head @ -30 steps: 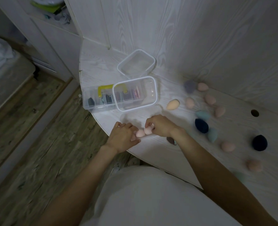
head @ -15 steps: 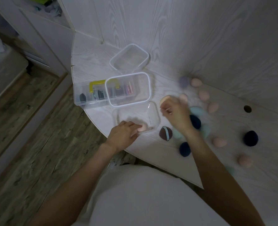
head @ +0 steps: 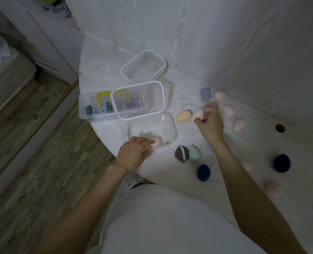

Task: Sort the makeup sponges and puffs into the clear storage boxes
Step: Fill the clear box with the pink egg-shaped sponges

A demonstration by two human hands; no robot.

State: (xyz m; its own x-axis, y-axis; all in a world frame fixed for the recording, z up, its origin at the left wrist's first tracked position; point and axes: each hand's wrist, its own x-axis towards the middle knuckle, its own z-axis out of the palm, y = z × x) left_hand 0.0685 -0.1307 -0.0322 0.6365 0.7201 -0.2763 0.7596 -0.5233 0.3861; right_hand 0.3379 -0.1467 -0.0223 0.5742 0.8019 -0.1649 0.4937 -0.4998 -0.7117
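My right hand (head: 209, 123) pinches a pale pink sponge (head: 199, 113) right of centre, the open clear box (head: 172, 130) lying just left of it, where my left hand (head: 133, 154) grips another pink sponge (head: 156, 142).

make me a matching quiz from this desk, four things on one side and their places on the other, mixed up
Things:
1. left hand
2. right hand
3. brown puff
4. purple sponge

Places:
A. near the back wall, beside a pink sponge
B. touching a mint sponge, near the desk's front edge
C. holding a pink sponge at the near clear box
D. over the loose pink sponges, pinching one

Pairs: 1-C, 2-D, 3-B, 4-A
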